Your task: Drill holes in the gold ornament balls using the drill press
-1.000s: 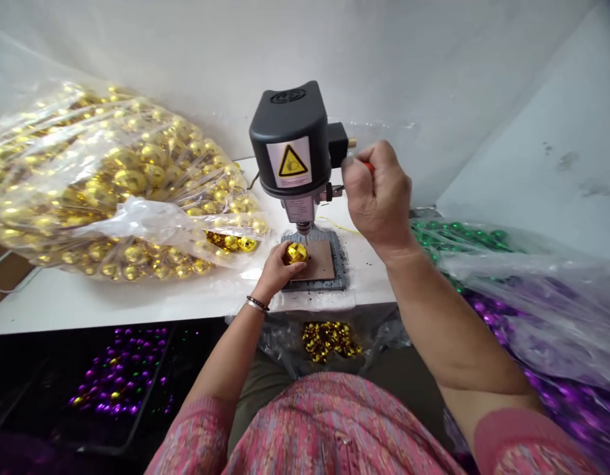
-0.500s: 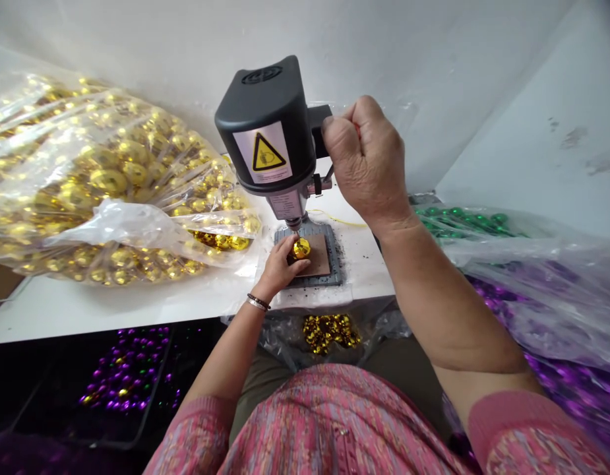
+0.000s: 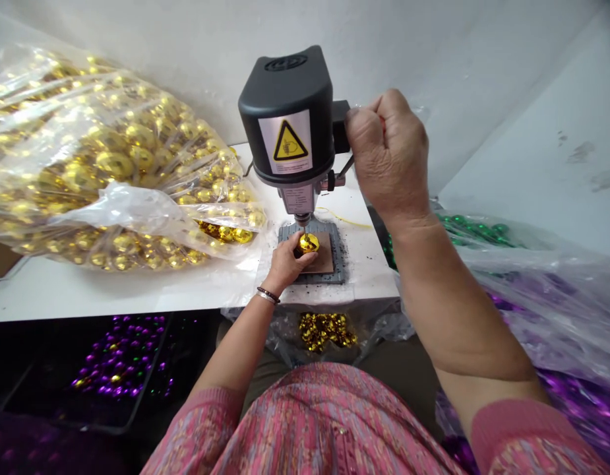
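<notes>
A shiny gold ball (image 3: 309,243) rests on a brown board (image 3: 323,256) that lies on the grey base (image 3: 339,264) of a small drill press (image 3: 287,99). My left hand (image 3: 285,261) grips the ball from its left side between thumb and fingers. Right above the ball is the drill chuck (image 3: 302,220), its bit pointing down at the ball's top. Higher up on the right, my right hand (image 3: 390,155) is closed in a fist round the press's feed lever (image 3: 345,165); most of the lever is hidden by the hand.
A big clear bag of gold balls (image 3: 121,158) covers the table's left side. Below the table edge, an open plastic bag holds gold balls (image 3: 327,331). Bags of green balls (image 3: 477,229) and purple balls (image 3: 581,402) stand at right. Dark shavings surround the base.
The view has shifted, so the press appears further right. My left hand still holds the gold ball under the drill, and my right hand stays on the lever.
</notes>
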Demonstrator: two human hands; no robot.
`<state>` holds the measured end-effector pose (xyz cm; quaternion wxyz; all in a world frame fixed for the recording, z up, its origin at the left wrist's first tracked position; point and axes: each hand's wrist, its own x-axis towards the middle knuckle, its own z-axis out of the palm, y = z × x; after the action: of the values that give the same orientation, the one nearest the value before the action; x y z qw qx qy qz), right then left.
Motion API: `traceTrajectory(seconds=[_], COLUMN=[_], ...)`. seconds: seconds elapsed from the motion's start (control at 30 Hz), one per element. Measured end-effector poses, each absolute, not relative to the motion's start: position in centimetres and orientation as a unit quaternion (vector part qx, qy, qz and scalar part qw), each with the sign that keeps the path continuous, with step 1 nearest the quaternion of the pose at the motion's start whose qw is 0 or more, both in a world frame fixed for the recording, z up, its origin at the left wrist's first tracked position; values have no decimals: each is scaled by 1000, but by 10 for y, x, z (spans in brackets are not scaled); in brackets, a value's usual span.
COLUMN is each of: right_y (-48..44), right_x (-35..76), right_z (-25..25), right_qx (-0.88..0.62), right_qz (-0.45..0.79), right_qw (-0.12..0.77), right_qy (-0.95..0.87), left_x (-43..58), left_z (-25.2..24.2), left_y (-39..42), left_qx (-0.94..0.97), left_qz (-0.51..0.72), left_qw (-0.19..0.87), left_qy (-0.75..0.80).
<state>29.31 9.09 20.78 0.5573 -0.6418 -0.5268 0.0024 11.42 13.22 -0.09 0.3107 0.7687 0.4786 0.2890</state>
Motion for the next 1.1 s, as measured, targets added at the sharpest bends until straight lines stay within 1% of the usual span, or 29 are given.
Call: traceTrajectory(seconds=[0.1,0.23,0.3,0.4,0.5,0.57,0.97,1.1], right_y=[90,77,67,53,47,47,51,55], right_x=[294,293,292,290,290,290,285,282], right_z=[202,179,165,145,131,125,96,90], right_qx=[-613,-550,-543,-571,-599,-601,-531,-549], right_qz=[-8,-49,-65,-83,-95,-104,-187,-205], right_qw=[579,614,607,573,544,540,596,609], right_qy=[-537,-565,-576,-582,-580,-580,-573,-534], left_x=[114,114,115,115,115,115,114,114], left_z=[1,2,2,1,0,0,0,-1], left_y=[132,131,130,129,129,129,130,129], left_qx=[771,776,777,778,778,777,786,788], left_qz=[280,266,263,266,273,277,258,257], left_qw=[310,303,298,297,296,294,293,279], left_qy=[481,485,488,485,482,482,479,485])
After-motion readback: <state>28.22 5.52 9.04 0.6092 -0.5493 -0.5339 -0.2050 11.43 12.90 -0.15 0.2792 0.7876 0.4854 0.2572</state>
